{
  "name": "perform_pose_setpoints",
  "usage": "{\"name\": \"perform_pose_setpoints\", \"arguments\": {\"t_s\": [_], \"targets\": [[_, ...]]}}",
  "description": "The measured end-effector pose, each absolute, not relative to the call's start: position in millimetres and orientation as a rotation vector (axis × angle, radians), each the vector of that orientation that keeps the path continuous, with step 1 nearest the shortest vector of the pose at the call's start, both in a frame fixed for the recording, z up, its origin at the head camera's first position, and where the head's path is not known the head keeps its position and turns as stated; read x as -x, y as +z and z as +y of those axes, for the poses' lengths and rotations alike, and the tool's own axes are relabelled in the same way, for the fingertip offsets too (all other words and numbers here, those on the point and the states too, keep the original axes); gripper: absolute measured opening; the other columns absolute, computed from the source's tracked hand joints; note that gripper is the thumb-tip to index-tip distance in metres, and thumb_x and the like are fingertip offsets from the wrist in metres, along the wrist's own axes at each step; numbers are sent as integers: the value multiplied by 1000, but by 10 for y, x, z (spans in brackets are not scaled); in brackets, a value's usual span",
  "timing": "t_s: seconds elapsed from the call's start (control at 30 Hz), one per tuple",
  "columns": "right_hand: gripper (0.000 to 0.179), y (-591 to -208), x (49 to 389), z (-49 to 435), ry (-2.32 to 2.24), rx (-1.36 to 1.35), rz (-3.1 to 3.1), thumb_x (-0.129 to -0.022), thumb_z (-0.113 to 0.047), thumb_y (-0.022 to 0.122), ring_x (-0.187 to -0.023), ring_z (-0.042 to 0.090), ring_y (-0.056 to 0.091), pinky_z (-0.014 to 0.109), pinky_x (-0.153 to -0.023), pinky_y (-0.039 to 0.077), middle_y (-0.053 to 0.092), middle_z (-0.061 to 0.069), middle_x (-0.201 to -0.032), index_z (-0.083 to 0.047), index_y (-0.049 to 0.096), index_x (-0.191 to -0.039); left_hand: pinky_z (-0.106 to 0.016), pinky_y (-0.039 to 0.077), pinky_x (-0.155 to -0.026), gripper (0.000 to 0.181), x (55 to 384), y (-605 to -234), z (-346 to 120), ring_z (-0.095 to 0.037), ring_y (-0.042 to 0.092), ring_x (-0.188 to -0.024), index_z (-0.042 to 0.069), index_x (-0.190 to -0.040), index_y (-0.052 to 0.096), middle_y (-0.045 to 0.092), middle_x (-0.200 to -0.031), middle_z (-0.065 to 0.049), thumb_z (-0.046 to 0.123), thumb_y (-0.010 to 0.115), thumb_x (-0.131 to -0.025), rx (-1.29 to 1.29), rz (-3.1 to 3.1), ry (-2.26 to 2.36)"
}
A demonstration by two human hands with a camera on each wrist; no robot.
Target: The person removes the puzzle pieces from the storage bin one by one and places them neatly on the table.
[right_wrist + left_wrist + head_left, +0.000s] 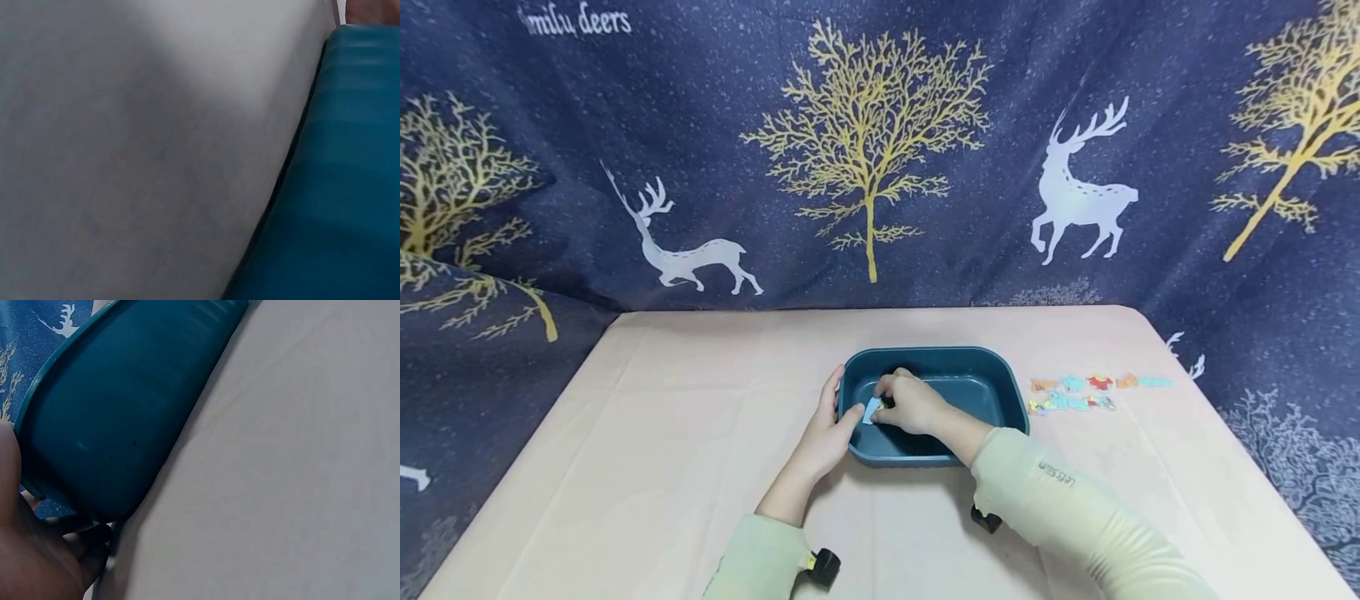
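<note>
A deep teal plastic box [981, 400] with rounded corners stands on the table. My left hand [822, 437] grips its left wall, thumb over the rim and fingers along the outside. In the left wrist view, the hand [37, 556] is against the end of the box [125, 419]. Inside, near the left end, my right hand [916, 406] pinches a small flat light-blue piece [871, 410] with a bit of yellow beside it; the fingers hide part of it. Only the side of the box [331, 187] and table show in the right wrist view, not the right hand's fingers.
Two rows of small flat colourful cutouts, an upper row [1100, 382] and a lower row [1075, 403], lie on the table right of the box. A pale cloth [700, 450] covers the table. Behind it hangs a dark blue curtain [940, 250] printed with deer and trees.
</note>
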State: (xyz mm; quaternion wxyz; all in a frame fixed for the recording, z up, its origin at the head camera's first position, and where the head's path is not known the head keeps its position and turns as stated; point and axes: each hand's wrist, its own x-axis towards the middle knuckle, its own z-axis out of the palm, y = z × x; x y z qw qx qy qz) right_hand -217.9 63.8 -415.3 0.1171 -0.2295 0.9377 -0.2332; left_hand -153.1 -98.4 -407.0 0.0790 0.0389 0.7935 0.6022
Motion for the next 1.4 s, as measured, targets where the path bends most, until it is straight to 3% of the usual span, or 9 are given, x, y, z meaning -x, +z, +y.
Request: {"name": "perform_pose_setpoints", "arguments": {"t_s": [0.47, 0.63, 0.83, 0.97, 1.23, 1.4], "targets": [[24, -4138, 2218, 620, -833, 599, 2681, -77, -21, 70, -92, 16, 52, 32, -81, 44, 55, 2, -95, -12, 57, -95, -50, 25, -104, 64, 1550, -4126, -989, -31, 26, -132, 20, -145, 7, 25, -145, -17, 17, 45, -93, -111, 2402, 1827], [18, -4133, 2228, 624, -998, 602, 2636, -78, -15, 69, -77, 12, 54, 27, -72, 45, 59, -1, -82, -11, 55, -89, -50, 27, -103, 64, 1655, -4327, -1002, -28, 31, -130, 26, -144, 8, 31, -143, -13, 22, 46, -93, -107, 2435, 1830], [7, -4091, 2208, 642, -1125, 636, 2542, -81, -10, 65, -64, 8, 54, 23, -60, 45, 60, -2, -74, -9, 58, -83, -50, 29, -101, 64, 1658, -4320, -992, -29, 33, -129, 25, -144, 8, 32, -142, -14, 22, 46, -93, -122, 2432, 1829], [8, -4040, 2206, 683, -1244, 667, 2468, -81, -3, 61, -64, 12, 56, 24, -57, 46, 62, 3, -75, -5, 59, -88, -48, 32, -101, 64, 1659, -4323, -981, -27, 36, -127, 24, -144, 9, 34, -141, -14, 20, 46, -93, -127, 2431, 1834], [28, -3976, 2218, 867, -1354, 607, 2371, -84, -4, 56, -68, 20, 60, 31, -58, 51, 64, 7, -77, -3, 59, -112, -50, 29, -101, 65, 1674, -4348, -989, -29, 32, -130, 25, -144, 9, 31, -142, -14, 21, 48, -92, -112, 2446, 1807], [28, -3936, 2187, 1028, -1370, 556, 2375, -84, -4, 55, -71, 22, 61, 36, -62, 52, 64, 8, -80, -2, 60, -112, -52, 31, -99, 67, 1658, -4357, -1006, -31, 30, -130, 26, -144, 10, 30, -143, -16, 21, 51, -90, -91, 2476, 1759]]}}
